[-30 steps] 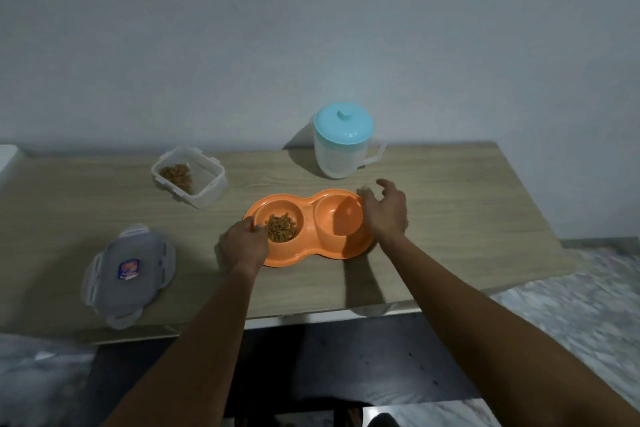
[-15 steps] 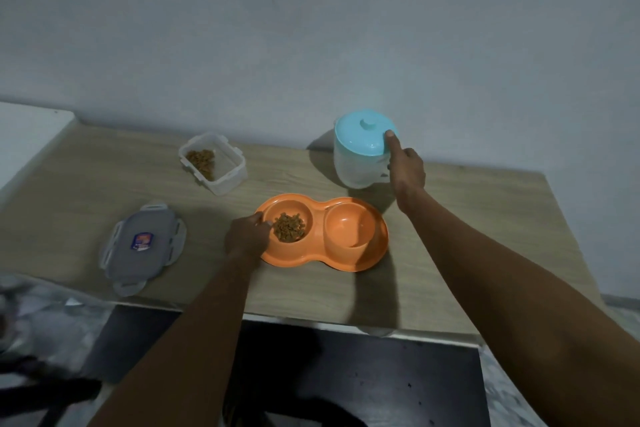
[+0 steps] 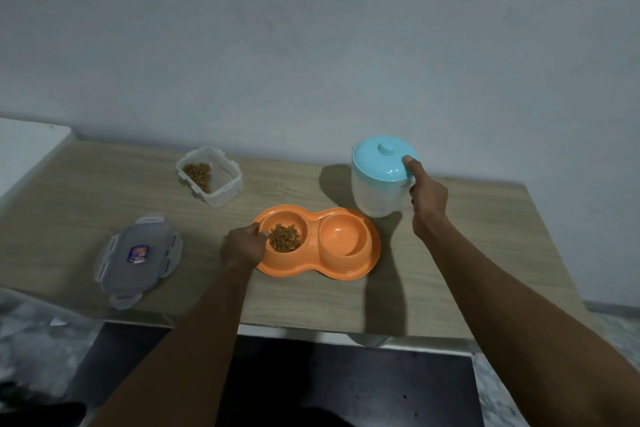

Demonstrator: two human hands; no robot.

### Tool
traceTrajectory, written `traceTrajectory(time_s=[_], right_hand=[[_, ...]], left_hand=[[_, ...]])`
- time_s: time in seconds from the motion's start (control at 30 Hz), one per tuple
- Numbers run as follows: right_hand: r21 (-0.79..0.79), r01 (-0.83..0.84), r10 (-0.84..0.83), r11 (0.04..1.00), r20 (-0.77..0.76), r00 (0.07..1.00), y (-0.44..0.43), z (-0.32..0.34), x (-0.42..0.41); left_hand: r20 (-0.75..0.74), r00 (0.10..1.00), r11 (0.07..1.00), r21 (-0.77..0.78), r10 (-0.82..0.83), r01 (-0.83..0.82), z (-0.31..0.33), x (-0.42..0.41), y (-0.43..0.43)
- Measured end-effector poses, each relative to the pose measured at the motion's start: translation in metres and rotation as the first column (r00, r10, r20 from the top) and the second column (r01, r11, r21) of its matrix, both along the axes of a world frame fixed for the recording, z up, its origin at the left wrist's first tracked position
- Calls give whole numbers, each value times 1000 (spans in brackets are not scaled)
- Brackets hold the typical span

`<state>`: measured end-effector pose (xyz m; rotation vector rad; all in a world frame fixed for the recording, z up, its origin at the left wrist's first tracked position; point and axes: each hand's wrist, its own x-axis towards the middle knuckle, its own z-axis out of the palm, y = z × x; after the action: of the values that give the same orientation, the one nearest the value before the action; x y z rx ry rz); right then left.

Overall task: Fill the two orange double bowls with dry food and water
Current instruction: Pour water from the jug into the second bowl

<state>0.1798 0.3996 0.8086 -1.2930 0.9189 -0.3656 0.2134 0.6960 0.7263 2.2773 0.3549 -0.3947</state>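
One orange double bowl (image 3: pixel 313 270) lies on the wooden table (image 3: pixel 433 274). Its left cup holds brown dry food (image 3: pixel 284 237); its right cup (image 3: pixel 343 236) looks empty. My left hand (image 3: pixel 243 246) grips the bowl's left rim. Behind the bowl stands a clear jug with a light blue lid (image 3: pixel 382 163). My right hand (image 3: pixel 426 196) is closed around the jug's handle, thumb resting on the lid's edge. The handle is hidden by my hand. Only this one double bowl is in view.
An open clear food container (image 3: pixel 221 196) with some kibble stands at the back left. Its grey clip lid (image 3: pixel 138 253) lies flat near the table's front left edge. A white surface (image 3: pixel 24 149) adjoins the table's left end. A wall runs behind.
My right hand left the bowl's right rim, reached back to the jug and took hold of its handle. My left hand stayed on the bowl. The camera view shifted.
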Motion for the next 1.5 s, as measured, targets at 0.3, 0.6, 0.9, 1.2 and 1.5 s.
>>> traceTrajectory(time_s=[0.3, 0.6, 0.9, 1.2, 1.5], right_hand=[[-201, 5, -7, 980, -8, 1000, 1, 30, -58], [-530, -226, 171, 817, -152, 973, 13, 60, -81], [-744, -481, 152, 464, -468, 871, 38, 71, -69], [-738, -583, 121, 340, -581, 805, 49, 69, -57], [-723, -638, 111, 267, -634, 765, 51, 72, -53]], left_hand=[[-8, 995, 992, 71, -103, 104, -6, 1, 7], [-71, 931, 926, 101, -359, 365, -1, 4, 22], [-45, 923, 924, -1, -382, 382, -1, 6, 28], [-67, 935, 937, -68, -348, 344, -9, 12, 27], [-98, 943, 946, -84, -320, 312, -12, 17, 30]])
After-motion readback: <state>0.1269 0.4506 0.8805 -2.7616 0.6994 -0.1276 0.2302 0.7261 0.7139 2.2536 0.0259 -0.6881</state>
